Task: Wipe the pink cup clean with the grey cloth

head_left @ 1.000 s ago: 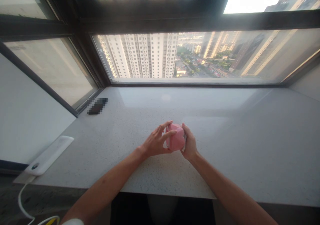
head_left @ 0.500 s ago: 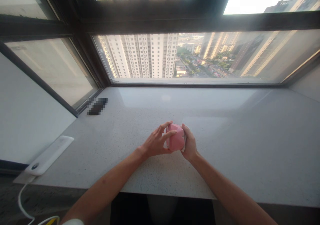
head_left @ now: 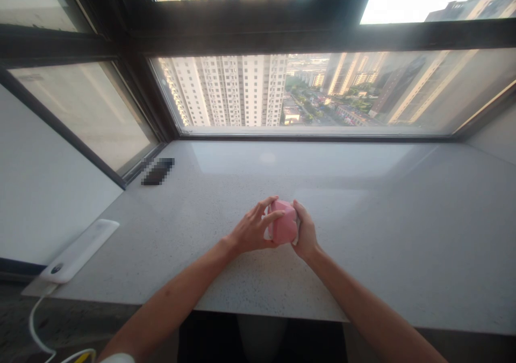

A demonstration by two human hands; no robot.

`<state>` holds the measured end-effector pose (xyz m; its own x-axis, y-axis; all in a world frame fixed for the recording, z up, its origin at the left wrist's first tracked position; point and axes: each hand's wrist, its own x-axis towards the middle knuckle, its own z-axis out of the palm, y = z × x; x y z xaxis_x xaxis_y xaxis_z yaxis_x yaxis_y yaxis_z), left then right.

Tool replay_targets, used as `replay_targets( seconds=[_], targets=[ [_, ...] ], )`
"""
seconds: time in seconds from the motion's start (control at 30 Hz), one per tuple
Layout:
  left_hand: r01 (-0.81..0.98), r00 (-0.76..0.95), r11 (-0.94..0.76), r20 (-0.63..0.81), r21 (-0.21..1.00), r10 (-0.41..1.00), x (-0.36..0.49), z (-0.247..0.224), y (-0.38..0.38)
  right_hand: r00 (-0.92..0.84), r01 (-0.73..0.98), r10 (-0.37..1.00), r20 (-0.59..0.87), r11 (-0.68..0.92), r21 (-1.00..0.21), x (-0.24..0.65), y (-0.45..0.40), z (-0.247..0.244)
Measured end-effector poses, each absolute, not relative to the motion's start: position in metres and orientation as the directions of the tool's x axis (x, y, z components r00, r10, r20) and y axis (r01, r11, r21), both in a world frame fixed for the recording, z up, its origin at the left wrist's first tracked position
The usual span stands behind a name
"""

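Observation:
A pink faceted object (head_left: 284, 224), perhaps folded paper, is held just above the speckled stone sill (head_left: 363, 261), with a white edge showing along its lower and right sides. My left hand (head_left: 253, 229) grips its left side with the fingers spread across the pink facets. My right hand (head_left: 306, 233) presses on its right side, and the fingers hide that edge. The underside of the object is hidden.
A pixelated dark phone (head_left: 157, 171) lies at the far left of the sill. A long white power strip (head_left: 78, 251) sits at the near left edge, with a white cable (head_left: 34, 320) dropping to the floor. A large window (head_left: 226, 94) closes off the sill's far side.

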<state>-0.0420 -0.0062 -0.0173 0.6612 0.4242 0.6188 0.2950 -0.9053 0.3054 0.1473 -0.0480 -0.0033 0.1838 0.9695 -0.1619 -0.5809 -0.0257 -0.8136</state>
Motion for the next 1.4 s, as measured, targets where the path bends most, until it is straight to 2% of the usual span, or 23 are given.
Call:
replay_targets(
  seconds=[0.1,0.23,0.3,0.4,0.5,0.57,0.63,0.73,0.83,0.9,0.97,1.1,1.2,1.3,1.4],
  targets=[
    [0.249,0.641,-0.896,0.632,0.367,0.437,-0.040,-0.017,-0.007,0.222,-0.565,0.964,-0.148,0.003,-0.825,0.145,-0.050,0.001],
    [0.161,0.576,-0.801,0.604,0.576,0.551,-0.035,-0.014,-0.013,0.323,-0.442,0.946,-0.041,0.113,-0.890,0.140,-0.058,0.006],
    [0.088,0.556,-0.690,0.539,0.719,0.632,-0.033,-0.012,-0.016,0.339,-0.368,0.941,0.022,0.154,-0.917,0.138,-0.064,0.006],
    [-0.047,0.624,-0.415,0.351,0.909,0.698,-0.032,-0.006,-0.017,0.286,-0.261,0.948,0.140,0.218,-0.940,0.140,-0.074,0.001],
    [-0.138,0.728,-0.173,0.219,0.975,0.650,-0.034,-0.001,-0.016,0.236,-0.115,0.929,0.284,0.317,-0.941,0.142,-0.081,-0.004],
    [-0.132,0.748,-0.127,0.183,0.983,0.639,-0.037,0.000,-0.014,0.233,-0.076,0.921,0.311,0.336,-0.939,0.142,-0.082,-0.004],
    [-0.102,0.734,-0.156,0.180,0.983,0.655,-0.038,-0.003,-0.013,0.244,-0.133,0.937,0.248,0.286,-0.949,0.141,-0.081,0.000],
    [-0.066,0.692,-0.341,0.289,0.938,0.661,-0.038,-0.011,-0.012,0.291,-0.304,0.952,0.091,0.183,-0.935,0.139,-0.073,0.006],
    [0.023,0.655,-0.658,0.486,0.753,0.579,-0.037,-0.017,-0.009,0.330,-0.458,0.944,-0.019,0.143,-0.877,0.139,-0.062,0.010],
    [0.107,0.652,-0.804,0.569,0.585,0.501,-0.037,-0.019,-0.007,0.265,-0.550,0.960,-0.086,0.077,-0.832,0.141,-0.056,0.010],
    [0.167,0.658,-0.865,0.600,0.473,0.455,-0.038,-0.019,-0.006,0.163,-0.627,0.975,-0.153,-0.017,-0.779,0.142,-0.052,0.009],
    [0.240,0.668,-0.892,0.601,0.384,0.439,-0.041,-0.011,-0.006,0.061,-0.697,0.963,-0.262,-0.147,-0.702,0.144,-0.050,0.009],
    [0.253,0.688,-0.898,0.586,0.359,0.429,-0.043,-0.005,-0.007,0.031,-0.690,0.954,-0.299,-0.196,-0.697,0.143,-0.049,0.010],
    [0.227,0.669,-0.891,0.603,0.392,0.435,-0.041,-0.003,-0.008,0.091,-0.665,0.956,-0.280,-0.151,-0.731,0.139,-0.051,0.012],
    [0.163,0.583,-0.793,0.591,0.588,0.558,-0.035,-0.005,-0.014,0.277,-0.532,0.954,-0.115,0.052,-0.845,0.137,-0.060,0.012]
  ],
)
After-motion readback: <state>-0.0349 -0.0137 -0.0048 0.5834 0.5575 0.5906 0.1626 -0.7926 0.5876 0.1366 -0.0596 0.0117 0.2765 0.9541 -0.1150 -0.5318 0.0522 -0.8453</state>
